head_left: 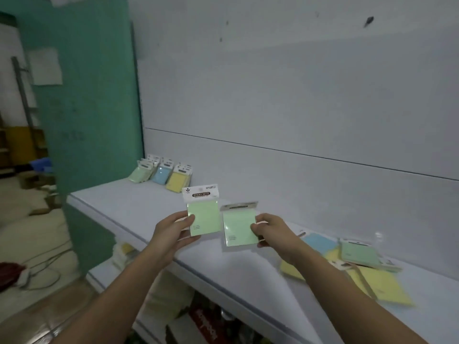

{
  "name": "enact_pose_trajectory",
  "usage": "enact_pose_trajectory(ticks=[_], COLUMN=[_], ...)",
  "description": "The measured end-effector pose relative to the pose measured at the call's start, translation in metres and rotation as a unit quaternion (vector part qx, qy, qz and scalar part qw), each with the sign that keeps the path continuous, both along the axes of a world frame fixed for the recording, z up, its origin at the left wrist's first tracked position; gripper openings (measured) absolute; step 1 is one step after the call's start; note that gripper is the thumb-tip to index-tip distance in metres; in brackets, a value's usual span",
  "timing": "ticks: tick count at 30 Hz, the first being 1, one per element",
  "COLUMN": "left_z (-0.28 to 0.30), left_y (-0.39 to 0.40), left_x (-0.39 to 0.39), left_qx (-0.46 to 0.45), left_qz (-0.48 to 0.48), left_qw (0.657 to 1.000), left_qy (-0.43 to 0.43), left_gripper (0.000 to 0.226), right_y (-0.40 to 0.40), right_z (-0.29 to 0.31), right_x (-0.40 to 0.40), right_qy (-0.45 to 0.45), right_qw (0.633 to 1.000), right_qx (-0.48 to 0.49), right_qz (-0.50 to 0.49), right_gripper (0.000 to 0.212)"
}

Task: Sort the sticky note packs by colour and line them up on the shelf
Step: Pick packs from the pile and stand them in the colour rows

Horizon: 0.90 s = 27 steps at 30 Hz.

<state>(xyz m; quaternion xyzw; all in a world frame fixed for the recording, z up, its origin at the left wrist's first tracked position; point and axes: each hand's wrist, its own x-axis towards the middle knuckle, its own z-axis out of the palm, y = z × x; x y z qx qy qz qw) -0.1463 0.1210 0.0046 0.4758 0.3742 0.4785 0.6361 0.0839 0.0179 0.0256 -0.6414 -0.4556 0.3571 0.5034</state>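
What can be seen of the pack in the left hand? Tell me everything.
The green sticky note pack is a pale green square pad in clear glossy wrap, topped by a white header card printed STICKY NOTE in a dark band. It is upright, front facing the camera, above the shelf. The left hand pinches its lower left edge, thumb on the front.

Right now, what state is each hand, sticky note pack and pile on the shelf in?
Left hand: grips an upright green sticky note pack.
Right hand: pinches a second green pack, tilted.
Sorted row at the shelf's far end: green packs, blue pack, yellow pack, leaning on the wall.
Unsorted pile: overlapping, lying flat.
White shelf: partly filled.
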Motion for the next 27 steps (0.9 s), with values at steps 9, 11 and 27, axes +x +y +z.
enact_pose_trajectory(ticks=[9,11,27], left_z=[-0.002,0.003,-0.006], left_y=[0.075,0.092,0.296], left_x=[-0.191,-0.222,-0.252], left_qx=[0.032,0.032,0.012], left_qz=[0.045,0.052,0.047], left_qw=[0.998,0.998,0.996], left_qy=[0.043,0.034,0.075], left_gripper=[0.024,0.025,0.013], right_y=[0.099,0.123,0.337], right_z=[-0.012,-0.008,-0.016], right_x=[-0.178,-0.207,-0.226], right_qy=[-0.021,-0.026,0.026], right_qw=[1.000,1.000,0.999], right_qx=[0.001,0.006,0.026], right_qz=[0.000,0.004,-0.039], right_gripper=[0.016,0.015,0.008])
